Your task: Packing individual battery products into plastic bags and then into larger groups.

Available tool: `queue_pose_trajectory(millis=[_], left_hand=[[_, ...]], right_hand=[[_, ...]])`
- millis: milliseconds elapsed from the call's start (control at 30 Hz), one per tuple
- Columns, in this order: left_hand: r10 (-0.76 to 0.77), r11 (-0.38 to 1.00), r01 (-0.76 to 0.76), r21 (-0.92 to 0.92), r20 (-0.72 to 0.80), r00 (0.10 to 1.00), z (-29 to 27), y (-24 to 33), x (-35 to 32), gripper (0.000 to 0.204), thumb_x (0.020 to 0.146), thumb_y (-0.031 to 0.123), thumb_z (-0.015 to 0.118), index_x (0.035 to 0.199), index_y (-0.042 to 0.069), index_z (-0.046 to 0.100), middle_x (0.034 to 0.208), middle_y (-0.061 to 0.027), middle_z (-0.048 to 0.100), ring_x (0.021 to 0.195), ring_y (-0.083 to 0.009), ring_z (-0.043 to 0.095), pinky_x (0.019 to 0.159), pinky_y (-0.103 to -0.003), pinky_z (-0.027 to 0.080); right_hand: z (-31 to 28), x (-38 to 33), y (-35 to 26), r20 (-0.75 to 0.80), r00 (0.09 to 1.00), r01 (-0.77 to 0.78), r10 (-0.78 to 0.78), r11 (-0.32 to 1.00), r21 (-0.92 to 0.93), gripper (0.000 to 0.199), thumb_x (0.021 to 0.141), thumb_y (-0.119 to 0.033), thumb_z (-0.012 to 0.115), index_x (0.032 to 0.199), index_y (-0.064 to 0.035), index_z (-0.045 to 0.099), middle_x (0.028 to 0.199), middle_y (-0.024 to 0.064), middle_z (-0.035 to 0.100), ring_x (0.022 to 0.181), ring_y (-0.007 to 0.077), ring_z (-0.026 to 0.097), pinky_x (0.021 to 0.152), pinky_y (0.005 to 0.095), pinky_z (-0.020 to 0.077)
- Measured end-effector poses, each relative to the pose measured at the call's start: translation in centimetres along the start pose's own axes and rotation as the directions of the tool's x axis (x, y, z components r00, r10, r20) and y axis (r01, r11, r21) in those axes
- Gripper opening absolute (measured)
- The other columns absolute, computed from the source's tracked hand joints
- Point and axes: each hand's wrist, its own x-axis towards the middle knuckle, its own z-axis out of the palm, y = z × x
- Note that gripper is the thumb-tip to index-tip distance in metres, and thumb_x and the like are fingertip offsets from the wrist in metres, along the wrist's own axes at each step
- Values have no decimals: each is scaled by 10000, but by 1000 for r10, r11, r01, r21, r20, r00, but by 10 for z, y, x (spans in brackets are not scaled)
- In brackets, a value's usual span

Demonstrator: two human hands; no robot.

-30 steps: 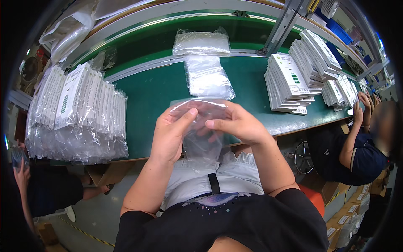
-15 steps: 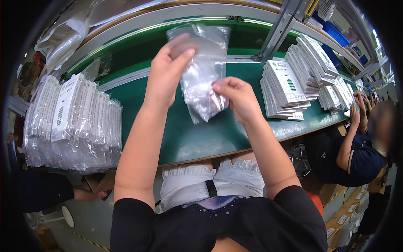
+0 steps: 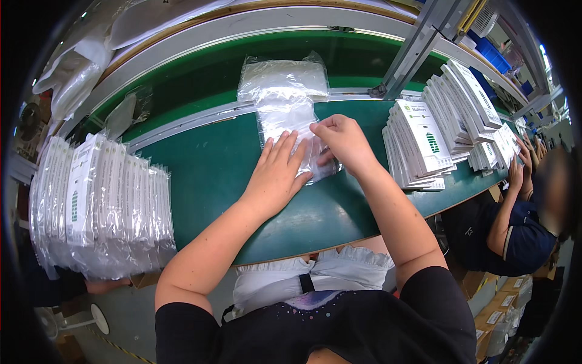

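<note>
Bag down now: half a second ago both hands held the clear plastic bag [image 3: 290,121] up in the air over the belt; a second ago it was close to the body. Now it lies flat on the green desk [image 3: 206,176], on top of the stack of the same clear bags. Reads as the lifting/shaking part being over and the flattening part in hand, as a judgement only.

Left hand [image 3: 276,176] is open, palm down, fingers spread, pressing on the near left part of the bag. Right hand [image 3: 342,142] is bent at the knuckles, fingertips pinching the bag's right edge; what exactly sits between the fingertips, cannot tell.

Bag look: thin, see-through, glossy, wrinkled, longer than wide, running away from the person toward the belt rail. Whether anything is inside it, cannot tell. A fuller crumpled bag bundle [image 3: 282,76] sits just beyond it, touching.

Around: row of upright wrapped white packs [image 3: 100,206] at left on the desk, well apart from the hands. Fanned stacks of white cards with green print [image 3: 424,142] at right, near the right hand. Co-worker's arm [image 3: 503,212] at far right edge, at their own stack.
</note>
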Motion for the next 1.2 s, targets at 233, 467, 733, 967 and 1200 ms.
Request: queue_pose_trajectory(millis=[233, 467, 733, 967, 1200], left_hand=[[34, 999, -34, -9, 21, 999, -4, 0, 2, 428, 905, 234, 525, 1258, 1, 461, 1374, -213, 363, 1326, -355, 296, 1098, -473, 221], [12, 998, -9, -59, 53, 999, -4, -3, -4, 499, 900, 311, 530, 1283, 4, 441, 1385, -214, 348, 1338, -358, 273, 1108, -474, 194], [23, 994, -15, -104, 78, 997, -12, -2, -3, 578, 864, 422, 560, 1317, 82, 442, 1389, -201, 349, 1340, -349, 275, 1106, -512, 170], [0, 997, 0, -72, 8, 1000, -7, -11, -4, 424, 893, 304, 543, 1270, 116, 496, 1360, -172, 401, 1315, -327, 331, 1097, -517, 189], [-42, 997, 40, -64, -17, 999, -9, -13, 0, 355, 906, 228, 508, 1237, 99, 525, 1347, -160, 421, 1309, -312, 349, 1099, -519, 177]], right_hand=[[-26, 66, -18, -260, 806, 350, -532, 783, -514, 420, 875, -310, 547, 944, 97, 620, 817, 210, 609, 698, 287, 592, 648, 359, 481], [-7, 159, -36, -263, 965, -132, 20, 901, -414, 379, 815, -287, 658, 872, 85, 614, 715, 136, 578, 492, 221, 538, 417, 418, 433], [-12, 188, -44, -156, 987, -47, 39, 998, -47, 305, 823, -174, 675, 972, 85, 613, 922, 192, 641, 799, 240, 631, 678, 337, 491], [-17, 175, -67, -317, 941, 264, -116, 839, 476, 291, 848, -74, 639, 1046, 119, 549, 992, 194, 594, 887, 299, 608, 764, 416, 508], [-47, 174, -72, -367, 929, 307, -41, 638, 706, 251, 928, -67, 484, 1146, 57, 500, 1093, 202, 559, 986, 345, 590, 845, 484, 523]])
